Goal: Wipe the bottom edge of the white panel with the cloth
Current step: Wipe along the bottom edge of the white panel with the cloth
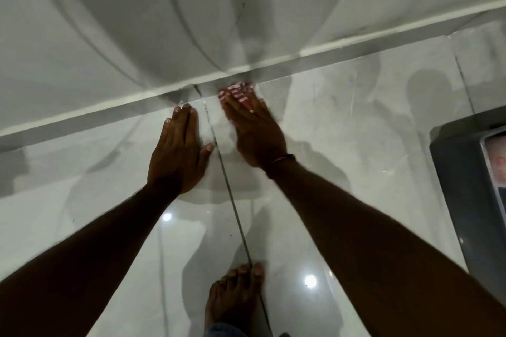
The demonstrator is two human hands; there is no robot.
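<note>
1. Red-and-white cloth [237, 89]: one, bunched against the white panel's [109, 35] bottom edge, which runs lower left to upper right; its long axis is unclear.
2. Two hands: the right hand [256, 131] presses the cloth flat-fingered; the left hand [178, 156] lies flat on the floor [342, 117].
3. One bare foot [235, 298].

L hand [178, 154] flat on floor [342, 128], just left of R hand [256, 133]; cloth [237, 90] under R hand, against panel [109, 22] bottom edge; foot [235, 298] behind both.
</note>
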